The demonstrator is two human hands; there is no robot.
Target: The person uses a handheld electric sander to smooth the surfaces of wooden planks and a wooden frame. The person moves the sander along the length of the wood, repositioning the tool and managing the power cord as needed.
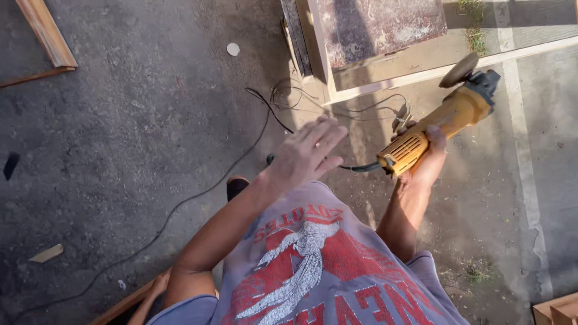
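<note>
Concrete ground [120, 132] all around, grey and dusty, crossed by a thin black cable [198, 195] running from lower left up toward the middle. Small pale disc [233, 49] lying on it near the top. Wooden plank [47, 33] angled at the upper left, a wood scrap [46, 253] at the lower left, another wooden piece [557, 310] at the lower right corner. Pale wooden frame [421, 63] across the top right, holding a mottled reddish-brown panel [382, 27]; loose thin wires [361, 108] tangled on the ground just beside its near rail. White painted stripe [522, 156] down the right side. Dark shoe tip [236, 185] showing below the left forearm. Grey shirt with red and white print [313, 271] filling the bottom centre.

Left hand [307, 153] spread flat with fingers extended, palm down, holding nothing, hovering in the air just left of the tool's rear end and partly covering the cord leaving it.

Right hand [424, 159] closed around the yellow angle grinder [436, 123], wrapped from beneath on the rear half of the body, near the vented end. Grinder off the ground, near the frame's lower rail but not clearly touching it. Long axis diagonal, rear end down-left toward the body, black head and grinding disc [459, 70] up-right, away from the person, disc tilted close to the frame's edge.
</note>
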